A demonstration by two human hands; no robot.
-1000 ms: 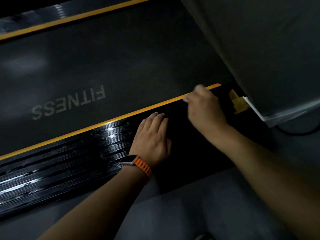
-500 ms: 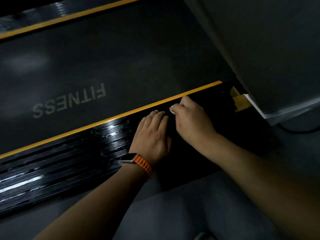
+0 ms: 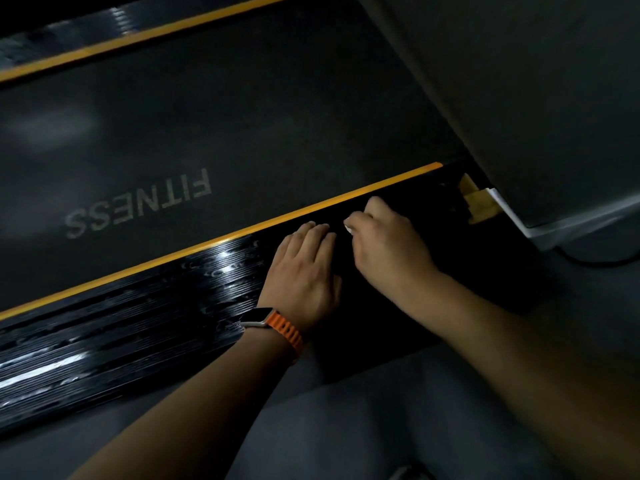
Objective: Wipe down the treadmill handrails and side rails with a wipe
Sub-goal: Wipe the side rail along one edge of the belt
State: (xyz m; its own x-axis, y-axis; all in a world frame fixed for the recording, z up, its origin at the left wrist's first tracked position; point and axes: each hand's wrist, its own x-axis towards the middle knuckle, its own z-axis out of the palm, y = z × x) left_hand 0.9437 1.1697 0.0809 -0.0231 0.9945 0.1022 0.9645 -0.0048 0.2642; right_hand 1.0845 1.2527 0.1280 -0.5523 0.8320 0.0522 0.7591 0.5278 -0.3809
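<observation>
While the belt (image 3: 242,126) marked FITNESS fills most of the view, the work is on the near side rail (image 3: 138,313), the black ribbed strip under the orange stripe (image 3: 207,244). The rail shows shiny streaks left of the hands. Toward the grey housing (image 3: 519,98) it's dark, can't tell if it's wiped.

Left hand (image 3: 304,271) lies flat on the rail, fingers straight, holding nothing. Looks like a brace.

Right hand (image 3: 388,244) is just beside it, fingers curled round the wipe (image 3: 349,230). Only a white scrap shows at the fingertips, down on the rail.

My take for a good pass: stroke along the ribs, not across. Firm pressure, overlap strokes, run right into the housing corner. Refold the wipe once soiled.
</observation>
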